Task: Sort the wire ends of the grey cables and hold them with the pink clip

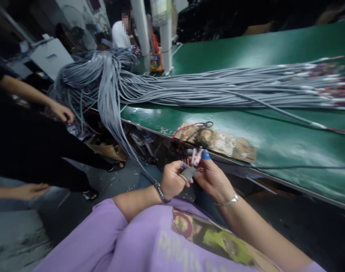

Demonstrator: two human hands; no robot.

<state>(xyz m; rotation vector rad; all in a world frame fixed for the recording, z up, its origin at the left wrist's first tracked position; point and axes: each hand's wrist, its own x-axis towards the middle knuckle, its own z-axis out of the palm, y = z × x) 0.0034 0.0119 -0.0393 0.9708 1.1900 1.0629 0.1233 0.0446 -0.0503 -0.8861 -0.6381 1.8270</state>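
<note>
My left hand (174,179) is closed around the end of a grey cable (149,173), which hangs down from the bundle and passes behind my wrist. A grey cover sits on its thumb (188,173). My right hand (215,180), with blue tape on the thumb, is closed close beside it. Thin reddish wires (199,169) run between the two hands into my right fingers. A small pink clip-like piece (196,155) is at the right thumb tip; what holds it is hard to make out. Both hands are in front of the table edge.
A long bundle of grey cables (189,88) lies across the green table (288,147). A taped cardboard strip (232,145) with red and black leads (189,130) rests at the edge. White posts (166,45) rise behind. A person in dark clothes (27,128) stands at left.
</note>
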